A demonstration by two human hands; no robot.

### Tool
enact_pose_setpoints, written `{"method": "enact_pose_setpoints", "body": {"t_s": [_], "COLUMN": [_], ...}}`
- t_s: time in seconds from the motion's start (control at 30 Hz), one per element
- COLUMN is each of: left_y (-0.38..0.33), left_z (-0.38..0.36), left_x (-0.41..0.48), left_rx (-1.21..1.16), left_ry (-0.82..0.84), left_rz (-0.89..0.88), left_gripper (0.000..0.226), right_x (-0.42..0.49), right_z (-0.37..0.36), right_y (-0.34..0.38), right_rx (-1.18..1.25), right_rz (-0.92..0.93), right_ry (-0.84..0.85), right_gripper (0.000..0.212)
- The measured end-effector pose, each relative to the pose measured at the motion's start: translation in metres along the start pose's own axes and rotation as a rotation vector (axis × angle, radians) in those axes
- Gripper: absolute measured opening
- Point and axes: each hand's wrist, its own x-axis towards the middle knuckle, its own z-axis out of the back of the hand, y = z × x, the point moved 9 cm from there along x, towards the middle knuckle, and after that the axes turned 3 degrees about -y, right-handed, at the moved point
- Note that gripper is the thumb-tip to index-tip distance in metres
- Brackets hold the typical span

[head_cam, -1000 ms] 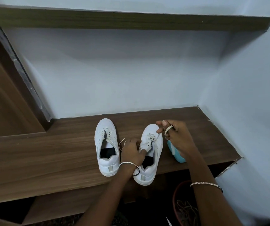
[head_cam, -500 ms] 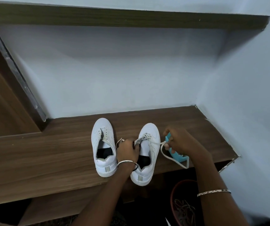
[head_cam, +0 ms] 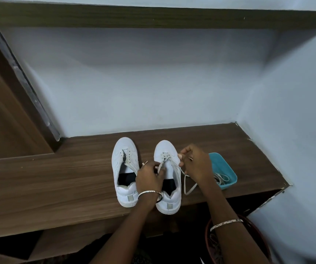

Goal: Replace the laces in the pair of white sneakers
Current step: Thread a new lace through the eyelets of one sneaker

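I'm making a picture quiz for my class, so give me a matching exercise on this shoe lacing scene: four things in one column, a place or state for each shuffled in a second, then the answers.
1. left white low-top sneaker
2. right white low-top sneaker
3. small teal plastic tray
4. dark red round bin

A. below the brown wooden shelf edge, bottom right
B. white lace crossed through its front eyelets
C. holds loose laces, beside the right hand
D. no lace across its tongue

Pairs: 1-D, 2-B, 3-C, 4-A

Close together: left hand (head_cam: pixel 148 178), right hand (head_cam: pixel 196 165), fingers (head_cam: pixel 186 149) pinching.
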Motion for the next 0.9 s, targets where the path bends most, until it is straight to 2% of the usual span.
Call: {"method": "enact_pose_setpoints", "body": {"t_s": [0.1,0.23,0.33,0.4,0.57,0.7,0.8,0.9], "left_y": [-0.001,0.005,0.006,0.005,0.001,0.008,0.012,0.021], "left_z": [-0.003,0.003,-0.014,-0.020,-0.021,-0.016,-0.017,-0.021], "left_x": [0.004,0.023,0.032,0.035,0.041,0.044,0.046,0.048], "left_rx": [-0.020,0.025,0.072,0.126,0.260,0.091,-0.021,-0.143], "left_ry": [0.038,-0.005,0.163,0.211,0.207,0.200,0.235,0.273], "left_rz": [-0.016,-0.012,-0.068,-0.083,-0.147,-0.075,0.021,0.148], "left_gripper": [0.034,0.019,0.021,0.017,0.013,0.006,0.009,0.010], "right_x": [0.001,0.010,0.016,0.018,0.023,0.022,0.019,0.018], "right_z": [-0.017,-0.035,-0.047,-0.053,-0.058,-0.064,-0.067,-0.068], "right_y": [-0.017,-0.030,-0.034,-0.035,-0.042,-0.045,-0.047,-0.052], "right_rx": [0.030,-0.052,-0.059,-0.062,-0.080,-0.126,-0.073,-0.012], "right_rz": [-0.052,-0.077,-0.093,-0.097,-0.065,-0.027,-0.010,-0.029], "right_ry": [-0.002,0.027,0.095,0.135,0.133,0.151,0.134,0.128], "right_gripper": [0.006,0.012,0.019,0.021,0.008,0.013,0.005,0.006]}}
